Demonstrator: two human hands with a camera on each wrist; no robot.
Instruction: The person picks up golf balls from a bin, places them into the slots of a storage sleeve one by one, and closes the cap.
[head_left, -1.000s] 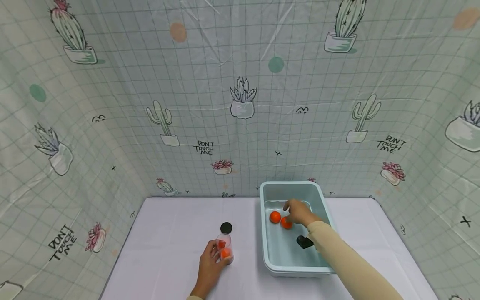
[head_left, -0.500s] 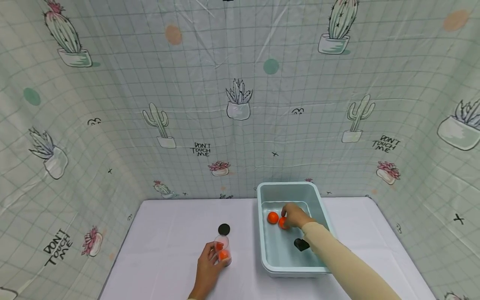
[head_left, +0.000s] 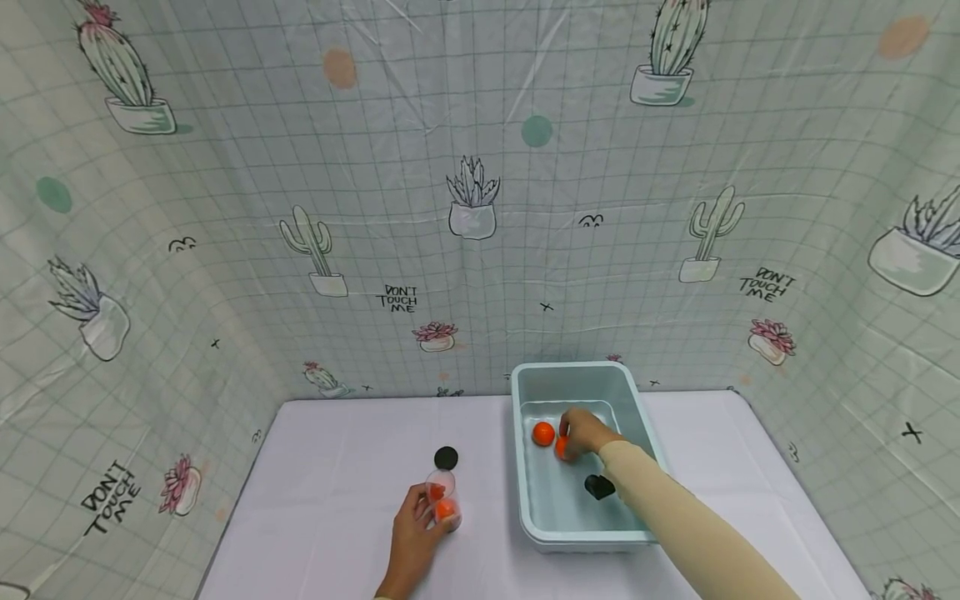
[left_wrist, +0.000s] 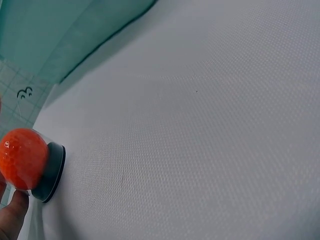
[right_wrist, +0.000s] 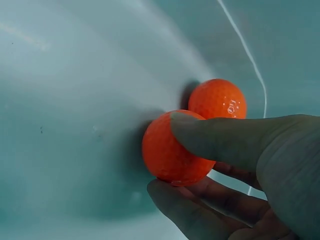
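My left hand (head_left: 413, 533) grips a clear tube (head_left: 441, 480) that stands on the table, its fingers around one side. Orange golf balls show through the wall, the lowest (left_wrist: 22, 158) just above the tube's dark base (left_wrist: 52, 172). Inside the pale blue bin, my right hand (head_left: 587, 433) pinches an orange golf ball (right_wrist: 170, 155) between thumb and fingers, close over the bin floor. Right beside it lies another orange golf ball (right_wrist: 218, 98), partly behind the thumb in the right wrist view.
The pale blue bin (head_left: 528, 500) stands on the right of the white-covered table (head_left: 337, 467). A small black object (head_left: 599, 487) lies in it, near the right sleeve. Beyond the tube sits a black disc (head_left: 446, 457). A cactus-print curtain (head_left: 375, 167) surrounds the table.
My right hand has lowered slightly onto the golf ball and its fingers have closed about it. The left hand keeps its hold on the tube. The head view has shifted a little.
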